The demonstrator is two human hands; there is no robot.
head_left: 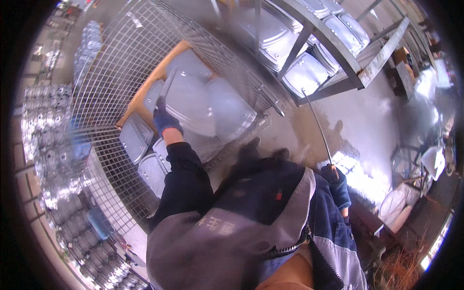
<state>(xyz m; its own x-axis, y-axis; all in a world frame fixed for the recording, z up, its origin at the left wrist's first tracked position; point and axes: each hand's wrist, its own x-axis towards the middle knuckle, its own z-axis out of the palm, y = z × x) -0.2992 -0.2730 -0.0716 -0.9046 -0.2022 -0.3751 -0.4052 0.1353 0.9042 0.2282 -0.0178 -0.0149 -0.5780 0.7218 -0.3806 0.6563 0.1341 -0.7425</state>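
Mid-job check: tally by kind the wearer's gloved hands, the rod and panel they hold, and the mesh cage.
Gloved hands, left hand and right hand: 2
Metal rod: 1
Held grey panel: 1
Wire-mesh cage: 1
Total: 5

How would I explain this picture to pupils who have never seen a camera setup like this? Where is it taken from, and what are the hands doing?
There is no robot here, just a person working by hand. The only picture comes from a wide fisheye camera on the person's head, looking down, so straight edges bend near the rim and the person's own jacket fills the bottom.

The left hand, in a dark blue glove, is at the edge of a grey metal panel; blur hides how firmly it grips. That panel is among others inside a wire mesh basket. The gloved right hand holds a long, thin rod, which points toward a metal rack bearing more stacked panels.
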